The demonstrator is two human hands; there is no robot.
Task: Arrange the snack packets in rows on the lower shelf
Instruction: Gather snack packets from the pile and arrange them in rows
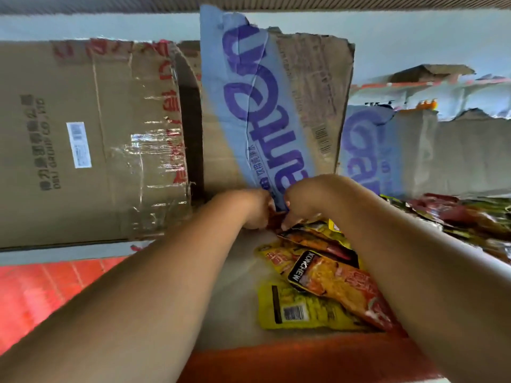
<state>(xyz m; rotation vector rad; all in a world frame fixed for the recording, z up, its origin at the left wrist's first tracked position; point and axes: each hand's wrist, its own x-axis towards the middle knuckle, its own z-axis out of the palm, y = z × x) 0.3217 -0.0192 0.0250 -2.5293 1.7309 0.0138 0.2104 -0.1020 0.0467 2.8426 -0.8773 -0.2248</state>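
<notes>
Well, from the head view we saw both bare forearms stretched deep along the pale grey lower shelf [235,288], with the hands meeting near its back. Our left hand [254,208] and right hand [301,205] had their fingers curled in toward each other. Together they gripped a small dark-red packet [276,220] just in front of a torn brown cardboard carton with a blue printed band [262,111].

Left of that carton, across a dark gap, stood a large brown cardboard box with a white label and clear tape [83,145]. Beneath our right forearm the snack packets lay overlapping at odd angles on the shelf. An orange-red packet with a black KONCHEW band [340,286] rested partly over a yellow packet showing a barcode [298,310]. Farther right we made out a blurred heap of red and green packets [470,217]. An orange front lip [304,360] edged the shelf, and red floor tiles [41,294] showed at lower left.
</notes>
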